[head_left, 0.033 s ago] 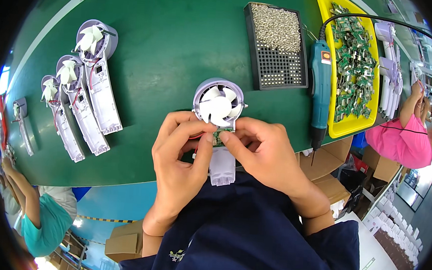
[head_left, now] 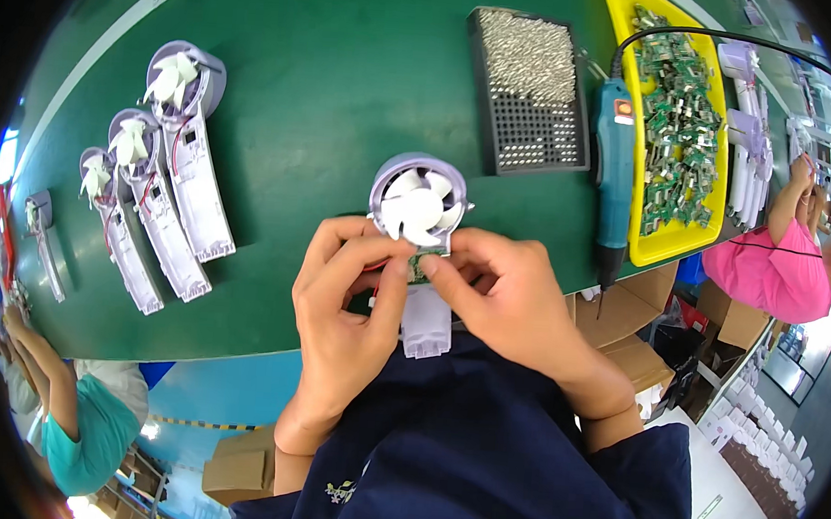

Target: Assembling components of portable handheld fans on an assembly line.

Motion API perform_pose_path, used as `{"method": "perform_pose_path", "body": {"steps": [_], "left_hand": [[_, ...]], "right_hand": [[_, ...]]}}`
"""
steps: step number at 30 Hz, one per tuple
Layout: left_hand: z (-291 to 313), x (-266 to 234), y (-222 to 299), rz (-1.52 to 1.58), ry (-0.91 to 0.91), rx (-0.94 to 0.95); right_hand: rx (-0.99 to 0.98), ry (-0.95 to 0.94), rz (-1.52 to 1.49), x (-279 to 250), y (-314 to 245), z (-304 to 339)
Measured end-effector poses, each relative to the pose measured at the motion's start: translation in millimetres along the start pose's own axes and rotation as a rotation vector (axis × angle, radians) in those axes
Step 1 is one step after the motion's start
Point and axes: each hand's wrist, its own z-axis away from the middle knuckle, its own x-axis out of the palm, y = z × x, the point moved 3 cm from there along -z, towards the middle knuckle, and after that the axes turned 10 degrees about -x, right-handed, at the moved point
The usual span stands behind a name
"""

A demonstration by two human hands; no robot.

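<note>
A pale lilac handheld fan body (head_left: pixel 428 327) stands before me near the table's front edge. Its round head (head_left: pixel 421 163) points away from me, with white blades (head_left: pixel 413 210) inside. Just below the head lies a small green circuit board (head_left: pixel 419 268), partly covered by fingers. My left hand (head_left: pixel 348 298) pinches the board's left side between thumb and fingers, beside a red wire (head_left: pixel 374 266). My right hand (head_left: pixel 513 294) is closed too: its thumb presses the board's right edge while the other fingers curl at the fan's side. The fingertips' exact hold is hidden.
Several similar open fan bodies (head_left: pixel 206 185) lie at the left. Right of centre is a black perforated tray (head_left: pixel 537 134) with small metal pieces (head_left: pixel 528 57). Beside it lie a teal electric screwdriver (head_left: pixel 616 158) and a yellow tray (head_left: pixel 654 247) of circuit boards (head_left: pixel 678 133). Co-workers sit both sides.
</note>
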Motion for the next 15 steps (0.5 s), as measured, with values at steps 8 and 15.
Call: {"method": "perform_pose_path", "body": {"steps": [8,15], "left_hand": [[11.0,-25.6,-15.9,-0.135,-0.122,0.03],[5.8,-13.3,-21.9,-0.084,-0.156,0.018]], "right_hand": [[-0.149,-0.055,0.133,16.5,13.7,-4.0],[-0.231,0.052,0.105,4.5,15.7,5.3]]}}
